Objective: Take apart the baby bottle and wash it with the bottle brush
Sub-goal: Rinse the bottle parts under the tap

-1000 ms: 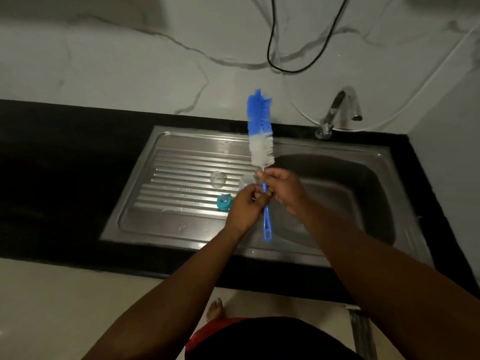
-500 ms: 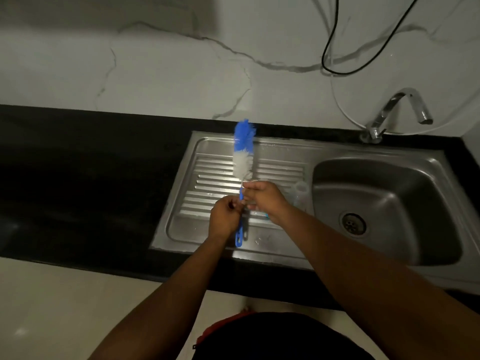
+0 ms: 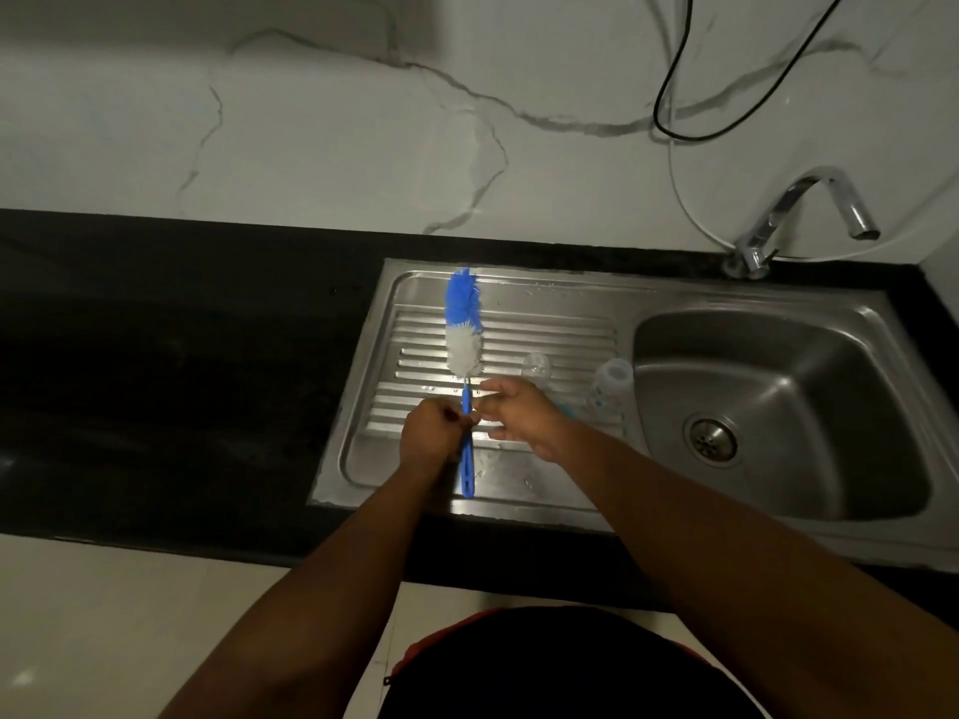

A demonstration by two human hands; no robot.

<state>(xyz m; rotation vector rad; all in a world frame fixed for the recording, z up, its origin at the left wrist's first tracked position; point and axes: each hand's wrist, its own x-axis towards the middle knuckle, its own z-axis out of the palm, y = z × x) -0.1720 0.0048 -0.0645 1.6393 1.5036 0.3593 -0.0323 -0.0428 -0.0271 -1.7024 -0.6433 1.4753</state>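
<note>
Since the earlier frame, the bottle brush (image 3: pixel 463 334) and both hands have shifted left, from the basin edge to above the ribbed drainboard (image 3: pixel 545 324). The left hand (image 3: pixel 429 434) grips the blue handle with fingers curled round it. The right hand (image 3: pixel 519 415) sits just beside the handle, fingers loosely spread; contact cannot be determined. The bottle body (image 3: pixel 611 382) lies on the drainboard beside the basin (image 3: pixel 778 355), the clear cap (image 3: pixel 537 364) near it.

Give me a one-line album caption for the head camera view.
Left hand grips a blue-and-white bottle brush above the drainboard, right hand at its handle; the baby bottle sits beside the basin.
</note>
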